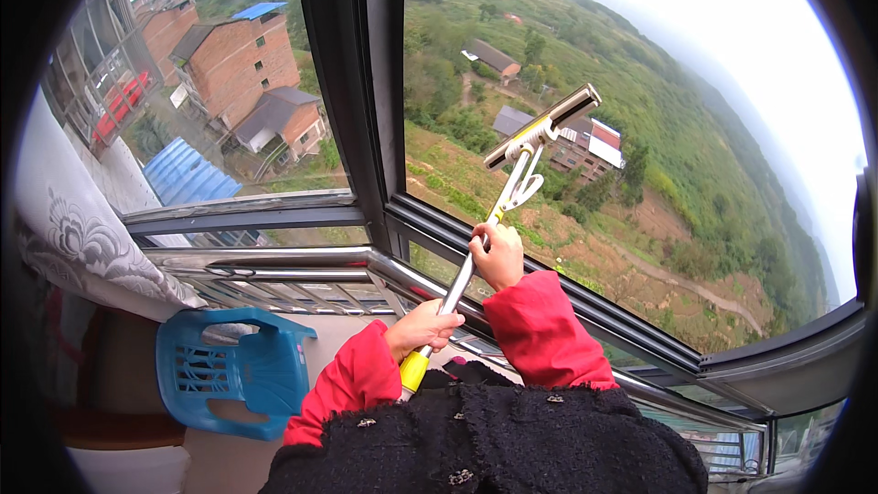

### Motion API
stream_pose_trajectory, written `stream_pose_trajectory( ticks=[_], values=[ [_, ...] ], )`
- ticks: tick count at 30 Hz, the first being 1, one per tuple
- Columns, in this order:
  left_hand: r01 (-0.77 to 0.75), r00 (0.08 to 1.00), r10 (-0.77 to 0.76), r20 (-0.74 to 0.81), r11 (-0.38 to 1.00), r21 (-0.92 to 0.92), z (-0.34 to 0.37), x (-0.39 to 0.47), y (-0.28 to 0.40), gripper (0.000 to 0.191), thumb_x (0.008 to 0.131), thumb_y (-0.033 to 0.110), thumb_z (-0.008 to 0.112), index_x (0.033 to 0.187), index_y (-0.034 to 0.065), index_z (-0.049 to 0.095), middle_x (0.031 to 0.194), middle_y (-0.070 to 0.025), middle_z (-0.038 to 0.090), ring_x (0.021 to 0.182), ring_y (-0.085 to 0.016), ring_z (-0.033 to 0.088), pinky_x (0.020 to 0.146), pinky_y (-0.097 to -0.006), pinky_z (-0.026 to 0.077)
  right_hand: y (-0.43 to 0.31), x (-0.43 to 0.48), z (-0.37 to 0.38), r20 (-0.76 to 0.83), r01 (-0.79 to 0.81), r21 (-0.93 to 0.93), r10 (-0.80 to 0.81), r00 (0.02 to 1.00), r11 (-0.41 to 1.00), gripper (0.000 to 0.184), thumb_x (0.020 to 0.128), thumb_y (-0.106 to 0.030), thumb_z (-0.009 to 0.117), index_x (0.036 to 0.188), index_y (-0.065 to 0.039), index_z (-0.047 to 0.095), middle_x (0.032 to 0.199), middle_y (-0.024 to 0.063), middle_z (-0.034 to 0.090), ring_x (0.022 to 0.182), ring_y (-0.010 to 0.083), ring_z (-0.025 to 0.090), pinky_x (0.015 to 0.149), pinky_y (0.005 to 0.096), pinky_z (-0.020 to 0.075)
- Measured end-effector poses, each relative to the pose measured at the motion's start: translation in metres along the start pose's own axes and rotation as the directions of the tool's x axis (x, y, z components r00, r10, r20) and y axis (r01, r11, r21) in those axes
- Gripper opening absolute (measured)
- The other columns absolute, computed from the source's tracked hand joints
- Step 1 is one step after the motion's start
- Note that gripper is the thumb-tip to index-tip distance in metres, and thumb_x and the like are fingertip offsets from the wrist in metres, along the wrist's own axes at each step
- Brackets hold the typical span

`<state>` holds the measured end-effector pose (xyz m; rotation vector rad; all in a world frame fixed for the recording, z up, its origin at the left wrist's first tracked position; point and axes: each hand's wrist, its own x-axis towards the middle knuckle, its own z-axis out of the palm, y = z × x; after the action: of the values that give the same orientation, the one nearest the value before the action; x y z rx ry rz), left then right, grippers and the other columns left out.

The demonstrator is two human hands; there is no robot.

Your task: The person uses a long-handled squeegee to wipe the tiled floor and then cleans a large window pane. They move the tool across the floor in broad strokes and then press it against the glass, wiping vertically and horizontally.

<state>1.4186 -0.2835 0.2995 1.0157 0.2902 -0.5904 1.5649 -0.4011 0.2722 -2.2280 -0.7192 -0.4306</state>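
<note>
A window squeegee on a metal pole (464,281) runs slantwise up from the front of my dark jacket. My left hand (424,328) is closed round the lower pole, just above its yellow sleeve (413,372). Higher up, near the white head joint, my right hand (499,255) grips the same pole. The squeegee head (542,127) is raised and tilted in front of the large window (658,171); whether its blade touches glass I cannot tell. Both forearms are in red sleeves.
A stainless steel railing (274,258) runs below the dark window frame (384,151) and bends at the corner. On the left stand a blue plastic chair (274,370) and a white patterned curtain (89,219). Brick houses and green slopes lie far below outside.
</note>
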Motion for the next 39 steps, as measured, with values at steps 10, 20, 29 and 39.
stream_pose_trajectory(
  ticks=[10,20,29,39],
  values=[
    [0.013,1.0,-0.013,0.003,1.0,0.028,-0.003,-0.001,0.006,0.016,0.084,0.014,0.053,0.079,0.0079,0.038,0.055,0.0029,0.037,0.038,-0.004,0.033,0.034,-0.0186,0.028,0.002,0.0,0.001,-0.006,-0.001,0.001,0.001,1.0,1.0,0.01,0.068,-0.018,0.058,0.073,-0.01,0.058,0.062,0.0071,0.052,0.062,0.0247,0.047,0.06,0.0358,0.0382],
    [-0.035,0.974,0.143,-0.175,0.86,0.51,0.003,-0.003,0.009,0.022,0.082,0.022,0.054,0.08,0.0026,0.044,0.055,-0.0018,0.045,0.04,-0.009,0.044,0.038,-0.0248,0.036,0.003,-0.002,-0.001,0.002,-0.108,0.059,0.108,0.994,0.992,0.011,0.07,-0.02,0.059,0.077,-0.011,0.061,0.059,0.006,0.049,0.061,0.0213,0.048,0.056,0.0342,0.0395],
    [-0.002,0.919,0.327,-0.218,0.558,0.83,0.006,0.003,0.01,0.041,0.078,0.037,0.057,0.077,-0.0034,0.05,0.058,-0.0164,0.055,0.051,-0.028,0.057,0.053,-0.0363,0.044,0.003,-0.002,-0.005,0.097,-0.274,0.103,0.264,0.96,0.956,0.015,0.071,-0.02,0.06,0.082,-0.011,0.059,0.059,0.0057,0.05,0.06,0.0207,0.049,0.056,0.0345,0.04],
    [0.018,0.932,0.258,-0.256,0.67,0.742,0.012,0.0,0.015,0.038,0.078,0.035,0.059,0.076,-0.0007,0.048,0.053,-0.0065,0.051,0.043,-0.016,0.053,0.043,-0.0294,0.042,0.005,-0.002,-0.004,0.126,-0.248,0.13,0.233,0.964,0.96,0.014,0.074,-0.019,0.059,0.084,-0.009,0.058,0.061,0.0062,0.051,0.062,0.0226,0.049,0.058,0.0364,0.0398]
  ],
)
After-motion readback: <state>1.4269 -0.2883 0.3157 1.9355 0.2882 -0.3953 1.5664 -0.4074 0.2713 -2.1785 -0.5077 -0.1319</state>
